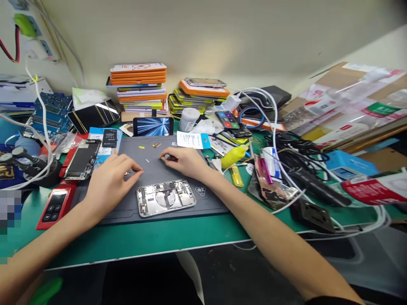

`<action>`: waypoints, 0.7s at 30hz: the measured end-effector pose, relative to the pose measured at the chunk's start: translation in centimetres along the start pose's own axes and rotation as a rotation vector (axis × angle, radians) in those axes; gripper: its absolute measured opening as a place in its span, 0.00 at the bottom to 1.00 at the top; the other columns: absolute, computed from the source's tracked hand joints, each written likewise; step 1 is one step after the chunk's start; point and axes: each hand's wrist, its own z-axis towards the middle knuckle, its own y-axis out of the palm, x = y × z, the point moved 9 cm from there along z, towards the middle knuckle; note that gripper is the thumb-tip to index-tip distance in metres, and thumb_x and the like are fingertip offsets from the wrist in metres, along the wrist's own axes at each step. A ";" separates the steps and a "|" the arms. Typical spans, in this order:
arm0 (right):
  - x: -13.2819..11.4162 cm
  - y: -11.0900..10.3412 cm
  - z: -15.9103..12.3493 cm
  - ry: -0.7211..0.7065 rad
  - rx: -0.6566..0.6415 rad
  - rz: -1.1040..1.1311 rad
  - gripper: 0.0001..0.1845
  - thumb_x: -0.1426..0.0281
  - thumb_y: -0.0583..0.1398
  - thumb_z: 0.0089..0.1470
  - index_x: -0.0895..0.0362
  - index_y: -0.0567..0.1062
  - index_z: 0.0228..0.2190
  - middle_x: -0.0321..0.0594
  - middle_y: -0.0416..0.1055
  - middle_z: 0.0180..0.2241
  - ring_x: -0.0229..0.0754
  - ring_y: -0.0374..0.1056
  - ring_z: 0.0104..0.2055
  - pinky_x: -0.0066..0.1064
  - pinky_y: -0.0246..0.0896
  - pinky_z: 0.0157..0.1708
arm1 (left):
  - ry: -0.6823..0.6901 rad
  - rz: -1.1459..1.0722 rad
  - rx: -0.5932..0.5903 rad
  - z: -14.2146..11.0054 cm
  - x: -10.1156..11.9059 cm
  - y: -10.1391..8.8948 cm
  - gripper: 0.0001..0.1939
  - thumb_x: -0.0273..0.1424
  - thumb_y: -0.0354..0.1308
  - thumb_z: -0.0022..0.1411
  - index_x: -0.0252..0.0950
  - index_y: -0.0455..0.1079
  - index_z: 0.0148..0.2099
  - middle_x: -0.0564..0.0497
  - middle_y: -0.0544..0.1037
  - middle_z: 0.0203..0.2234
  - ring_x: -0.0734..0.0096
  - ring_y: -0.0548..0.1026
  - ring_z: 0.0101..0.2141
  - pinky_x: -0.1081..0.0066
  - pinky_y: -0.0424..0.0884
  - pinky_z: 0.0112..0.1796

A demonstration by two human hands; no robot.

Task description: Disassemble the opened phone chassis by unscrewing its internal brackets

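Observation:
An opened phone housing, with its inner parts bare, lies on the dark grey work mat. My left hand is just left of it, thumb and fingertips drawn together in a pinch; whatever may be between them is too small to make out. Beyond the housing, my right hand rests low over the mat, its fingers closed around a small dark tool with a silvery end. Between the hands lies a tiny pale part. Farther back are a small yellow piece and a copper-coloured flex piece.
A detached phone screen and a black battery lie at left, near a red device. A lit phone stands behind the mat beside a white tub. A yellow bottle and cables crowd the right.

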 end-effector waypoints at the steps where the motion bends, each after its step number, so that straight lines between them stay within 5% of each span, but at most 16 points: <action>1: 0.3 0.1 -0.1 -0.001 -0.015 0.013 0.10 0.71 0.64 0.64 0.51 0.84 0.45 0.36 0.87 0.39 0.42 0.81 0.37 0.30 0.66 0.38 | -0.012 0.023 -0.011 0.8 -0.1 0.0 0.08 0.35 0.59 0.76 0.39 0.76 0.43 0.50 0.84 0.40 0.61 0.77 0.42 0.60 0.70 0.50; 5: 0.9 -0.1 -0.8 0.007 -0.071 0.054 0.08 0.69 0.64 0.66 0.50 0.84 0.44 0.35 0.87 0.41 0.43 0.82 0.39 0.31 0.67 0.40 | -0.003 0.079 -0.086 4.6 -0.4 1.9 0.11 0.37 0.59 0.75 0.40 0.81 0.44 0.49 0.84 0.42 0.58 0.76 0.44 0.64 0.69 0.41; 10: 1.1 -0.1 -1.1 0.046 -0.070 0.049 0.08 0.67 0.62 0.69 0.51 0.82 0.45 0.39 0.87 0.42 0.47 0.82 0.42 0.33 0.68 0.41 | 0.097 0.115 -0.159 7.9 0.2 5.7 0.11 0.32 0.59 0.74 0.39 0.83 0.46 0.47 0.84 0.42 0.59 0.75 0.46 0.64 0.70 0.44; 15: 1.1 0.2 -1.3 0.041 -0.083 0.034 0.09 0.69 0.62 0.68 0.50 0.81 0.47 0.39 0.86 0.44 0.49 0.82 0.45 0.33 0.67 0.42 | 0.158 0.159 -0.208 7.7 0.5 7.7 0.11 0.29 0.59 0.73 0.38 0.84 0.45 0.45 0.84 0.39 0.58 0.74 0.42 0.62 0.70 0.43; 21: 0.8 0.1 -1.5 0.019 -0.074 0.026 0.10 0.68 0.62 0.68 0.51 0.81 0.48 0.39 0.86 0.43 0.49 0.82 0.42 0.34 0.66 0.39 | 0.188 0.171 -0.231 6.9 0.5 7.8 0.15 0.22 0.56 0.72 0.38 0.84 0.49 0.46 0.85 0.43 0.58 0.75 0.44 0.62 0.71 0.46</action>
